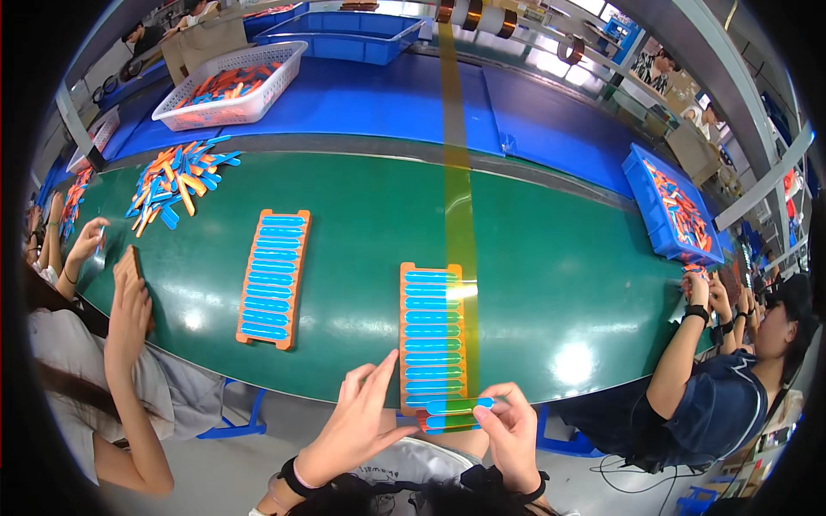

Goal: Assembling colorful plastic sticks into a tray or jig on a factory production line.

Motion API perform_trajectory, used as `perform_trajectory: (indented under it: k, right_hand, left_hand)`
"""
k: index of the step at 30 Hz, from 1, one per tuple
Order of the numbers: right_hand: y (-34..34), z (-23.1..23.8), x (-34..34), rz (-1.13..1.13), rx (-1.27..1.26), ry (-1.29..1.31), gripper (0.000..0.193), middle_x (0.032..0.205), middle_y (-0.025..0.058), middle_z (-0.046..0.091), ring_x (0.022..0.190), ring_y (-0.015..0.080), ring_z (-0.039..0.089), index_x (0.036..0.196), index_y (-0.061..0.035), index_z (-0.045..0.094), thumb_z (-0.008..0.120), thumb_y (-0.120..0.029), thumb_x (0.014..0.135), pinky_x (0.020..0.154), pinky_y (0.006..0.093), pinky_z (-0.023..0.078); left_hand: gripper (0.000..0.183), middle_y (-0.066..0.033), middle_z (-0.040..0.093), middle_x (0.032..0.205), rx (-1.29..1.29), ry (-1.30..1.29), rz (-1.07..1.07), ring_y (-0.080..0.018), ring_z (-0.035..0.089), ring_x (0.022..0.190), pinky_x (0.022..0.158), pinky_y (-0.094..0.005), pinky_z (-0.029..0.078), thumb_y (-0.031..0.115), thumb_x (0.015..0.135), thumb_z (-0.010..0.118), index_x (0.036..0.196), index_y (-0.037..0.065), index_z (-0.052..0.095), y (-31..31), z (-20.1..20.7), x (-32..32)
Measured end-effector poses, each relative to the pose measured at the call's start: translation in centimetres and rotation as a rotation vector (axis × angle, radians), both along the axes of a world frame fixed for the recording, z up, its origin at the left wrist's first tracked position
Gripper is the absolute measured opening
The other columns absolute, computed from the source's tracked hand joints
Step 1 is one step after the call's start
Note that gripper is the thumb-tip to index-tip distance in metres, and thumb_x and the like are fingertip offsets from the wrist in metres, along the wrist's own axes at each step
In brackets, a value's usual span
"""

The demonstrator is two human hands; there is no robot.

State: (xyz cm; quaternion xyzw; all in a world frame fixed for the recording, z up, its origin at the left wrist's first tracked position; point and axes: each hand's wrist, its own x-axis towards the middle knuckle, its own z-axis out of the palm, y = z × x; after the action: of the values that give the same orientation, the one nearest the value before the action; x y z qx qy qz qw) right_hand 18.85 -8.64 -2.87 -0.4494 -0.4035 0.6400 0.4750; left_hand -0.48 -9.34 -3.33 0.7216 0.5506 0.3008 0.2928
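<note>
Orange rack [409,268]: lies on the green tabletop [551,284] at the wearer's side; blue strips [426,346] set crosswise along its visible length.
Held strip [452,405]: blue, over the rack's near end; another lies just below it.
Right hand [514,434]: at the rack's near right corner, thumb and finger pinched on the strip's end; cannot tell whether it grips the lower one too.
Left hand [357,421]: left of the rack, fingers spread, nothing seen in it; index tip at the rack's edge, contact unclear.
Rack progress: looks nearly full, by judgement; near-end slots hidden, so any left there cannot be counted.
Second rack [298,277]: left of the orange rack, apart; rows all look filled, probably done.
Loose stock: mixed orange and blue pile [176,185] far left of the rack; more in a white basket [202,119] beyond it and a blue crate [647,211] far right.
</note>
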Motion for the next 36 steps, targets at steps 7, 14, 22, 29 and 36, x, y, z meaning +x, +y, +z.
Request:
perform_trajectory:
  k: [7,14,22,29,36]
  right_hand:
    - [0.0,-0.8,-0.6,-0.122,-0.076,-0.098,0.018,0.081,0.0117,0.060,0.069,0.0073,0.055,0.095,-0.0015,0.043,0.054,0.000,0.080,0.058,0.0185,0.044]
    - [0.8,-0.9,-0.6,-0.129,-0.167,-0.132,0.020,0.070,0.0092,0.060,0.062,0.0044,0.052,0.094,-0.0022,0.041,0.055,-0.001,0.080,0.052,0.0162,0.039]
    - [1.2,-1.7,-0.7,-0.121,-0.183,-0.115,0.021,0.068,0.0087,0.059,0.058,0.0030,0.050,0.090,-0.0037,0.036,0.055,-0.002,0.081,0.048,0.0159,0.039]
    - [1.4,-1.9,-0.8,-0.134,-0.193,-0.102,0.023,0.068,0.0089,0.058,0.058,0.0034,0.051,0.088,-0.0042,0.034,0.055,-0.002,0.080,0.048,0.0163,0.039]
    - [1.4,-1.9,-0.8,-0.144,-0.187,-0.092,0.024,0.069,0.0100,0.059,0.060,0.0040,0.051,0.088,-0.0042,0.033,0.055,-0.001,0.080,0.048,0.0159,0.037]
  left_hand:
    - [0.096,-0.0147,0.036,0.129,0.048,0.013,-0.019,-0.0306,0.040,0.100,0.087,-0.0351,0.036,0.002,0.055,0.072,0.131,-0.004,0.012,1.3,-1.2,0.6]
    - [0.094,-0.0149,0.034,0.129,0.028,-0.007,-0.047,-0.0316,0.039,0.098,0.083,-0.0362,0.037,0.001,0.056,0.070,0.130,-0.005,0.012,2.6,-1.0,1.1]
    - [0.097,-0.0140,0.033,0.131,0.008,-0.026,-0.048,-0.0317,0.039,0.100,0.087,-0.0358,0.035,-0.001,0.054,0.070,0.131,-0.003,0.011,3.0,-1.0,1.2]
    - [0.082,-0.0103,0.038,0.128,0.130,0.090,-0.112,-0.0288,0.040,0.096,0.078,-0.0332,0.038,0.005,0.057,0.070,0.126,-0.001,0.026,3.5,-0.7,0.7]
    - [0.027,0.0029,0.048,0.120,0.531,0.300,-0.378,-0.0176,0.042,0.088,0.059,-0.0232,0.036,0.015,0.068,0.063,0.090,0.013,0.046,3.4,-2.0,-0.7]
